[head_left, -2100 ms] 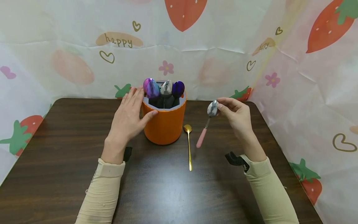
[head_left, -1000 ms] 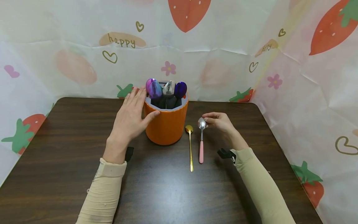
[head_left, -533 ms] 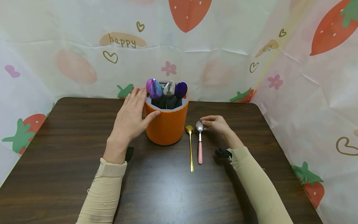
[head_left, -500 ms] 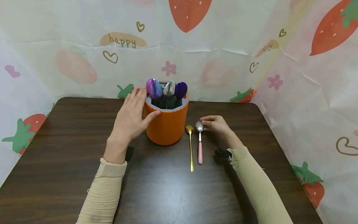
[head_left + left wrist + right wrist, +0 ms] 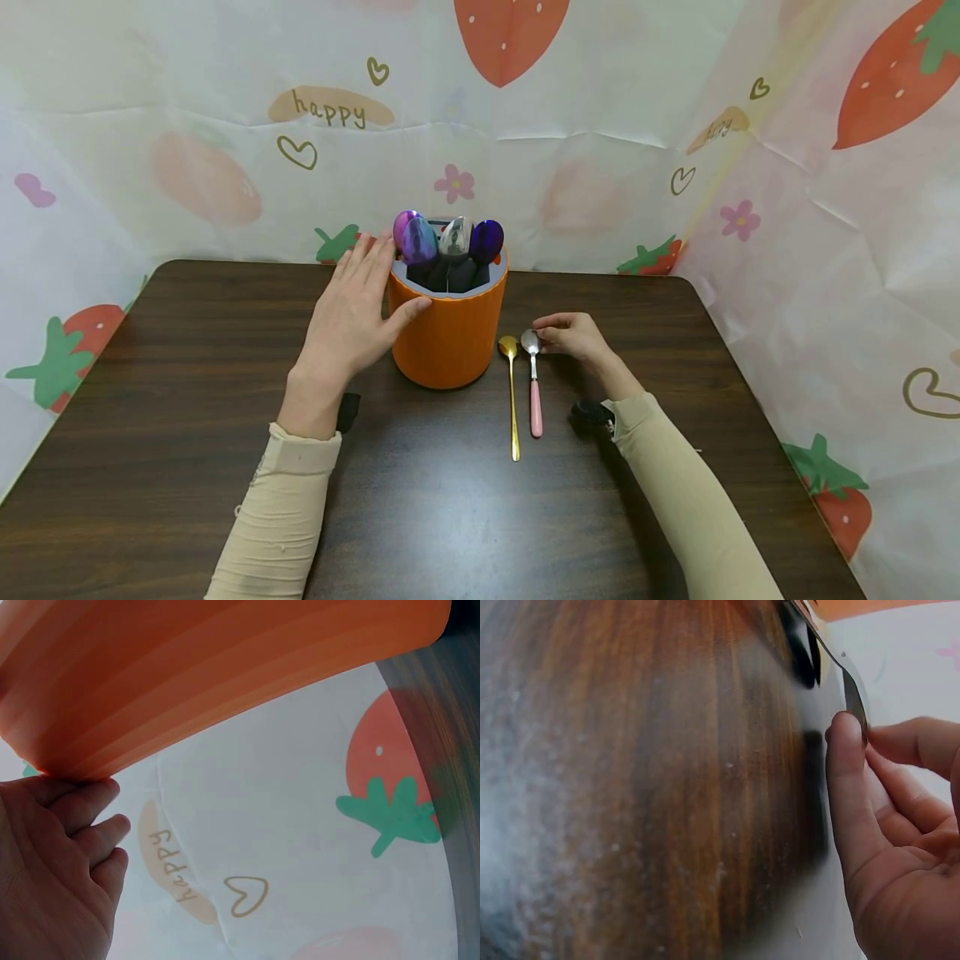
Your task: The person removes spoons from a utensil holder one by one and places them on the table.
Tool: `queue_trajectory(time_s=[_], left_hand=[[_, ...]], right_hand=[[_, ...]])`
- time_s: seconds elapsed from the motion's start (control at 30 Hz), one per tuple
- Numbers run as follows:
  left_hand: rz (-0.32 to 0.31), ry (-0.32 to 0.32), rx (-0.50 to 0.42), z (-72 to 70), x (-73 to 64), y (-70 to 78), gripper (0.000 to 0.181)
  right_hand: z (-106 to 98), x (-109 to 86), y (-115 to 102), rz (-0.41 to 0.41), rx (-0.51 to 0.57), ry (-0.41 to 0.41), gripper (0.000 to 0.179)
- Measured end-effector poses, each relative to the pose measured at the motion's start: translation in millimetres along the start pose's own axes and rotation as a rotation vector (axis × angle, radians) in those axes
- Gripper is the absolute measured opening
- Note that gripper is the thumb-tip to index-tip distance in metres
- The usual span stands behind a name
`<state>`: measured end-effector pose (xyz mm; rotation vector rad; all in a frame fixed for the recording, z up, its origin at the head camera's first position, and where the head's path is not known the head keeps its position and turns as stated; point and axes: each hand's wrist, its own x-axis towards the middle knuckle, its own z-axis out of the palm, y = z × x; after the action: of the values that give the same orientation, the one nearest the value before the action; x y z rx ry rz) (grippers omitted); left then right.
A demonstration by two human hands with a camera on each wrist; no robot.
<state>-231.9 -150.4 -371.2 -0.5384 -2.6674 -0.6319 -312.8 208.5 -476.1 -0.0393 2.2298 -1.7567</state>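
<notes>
In the head view my left hand (image 5: 345, 321) rests with straight fingers against the left side of an orange round holder (image 5: 447, 342). The left wrist view shows its fingertips at the holder's (image 5: 225, 667) wall. Several spoons stand bowl-up in the holder, among them a silver spoon (image 5: 455, 237) and a dark purple spoon (image 5: 486, 242). My right hand (image 5: 577, 340) pinches a pink-handled spoon (image 5: 536, 408) by its bowl, between thumb and finger in the right wrist view. That spoon lies low over the table, its handle toward me. Just left of it lies a gold spoon (image 5: 513, 400).
The dark wooden table (image 5: 187, 433) has rounded far corners. Behind it and along both sides hangs a white curtain (image 5: 517, 108) printed with strawberries and hearts, close to the table's far edge.
My right hand has lowered the pink-handled spoon toward the table and moved it left, beside the gold spoon. The spoon has turned from slanted to nearly parallel with it. My left hand stays at the holder.
</notes>
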Motion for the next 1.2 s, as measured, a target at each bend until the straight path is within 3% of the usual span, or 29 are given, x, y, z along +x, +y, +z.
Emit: queue_trajectory(time_s=[0.3,0.67,1.2], left_hand=[[0.002,0.007,-0.002,0.9,-0.5,-1.2,0.093],[0.002,0.004,0.000,1.5,0.0,-1.3,0.093],[0.006,0.009,-0.007,1.4,0.1,-1.4,0.093]], right_hand=[[-1.8,-3.3,-1.7,-0.006,0.006,-0.011,0.033],[-6.7,-5.0,-9.2,0.008,-0.116,-0.022,0.032],[-2.2,-6.5,-2.7,-0.027,-0.090,0.012,0.033]])
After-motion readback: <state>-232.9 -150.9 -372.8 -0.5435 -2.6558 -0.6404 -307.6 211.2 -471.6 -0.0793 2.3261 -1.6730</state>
